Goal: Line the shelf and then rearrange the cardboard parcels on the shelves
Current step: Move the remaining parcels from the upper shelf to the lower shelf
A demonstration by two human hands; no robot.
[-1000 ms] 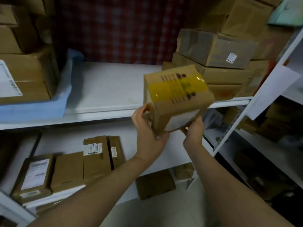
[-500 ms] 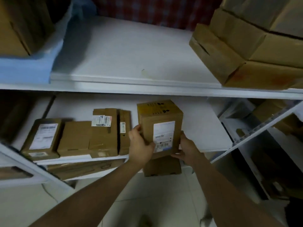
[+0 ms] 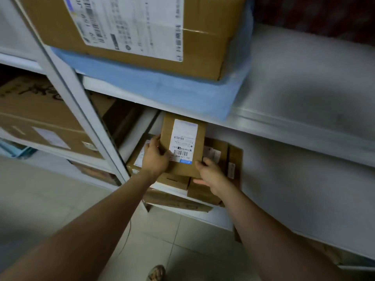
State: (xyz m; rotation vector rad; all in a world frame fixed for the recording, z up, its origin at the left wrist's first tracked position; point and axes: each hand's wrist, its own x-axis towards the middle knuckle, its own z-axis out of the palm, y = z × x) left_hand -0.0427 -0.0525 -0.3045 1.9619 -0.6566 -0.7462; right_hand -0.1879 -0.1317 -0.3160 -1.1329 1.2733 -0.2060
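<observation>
Both hands on the labelled parcel (image 3: pixel 183 145), label up towards me. My left hand (image 3: pixel 155 157) grips its edge at nine o'clock, fingers curled round the side and thumb on the face. My right hand (image 3: pixel 209 175) pinches the corner at five o'clock. The parcel is at the mouth of the lower shelf (image 3: pixel 284 179), over the flat parcels (image 3: pixel 204 192); whether it touches them, I can't tell. At twelve o'clock the blue liner (image 3: pixel 162 92) covers the upper shelf, with a big box (image 3: pixel 203 53) on it.

Both arms outstretched, left hand (image 3: pixel 156 157) and right hand (image 3: pixel 210 175) curled in grips.
</observation>
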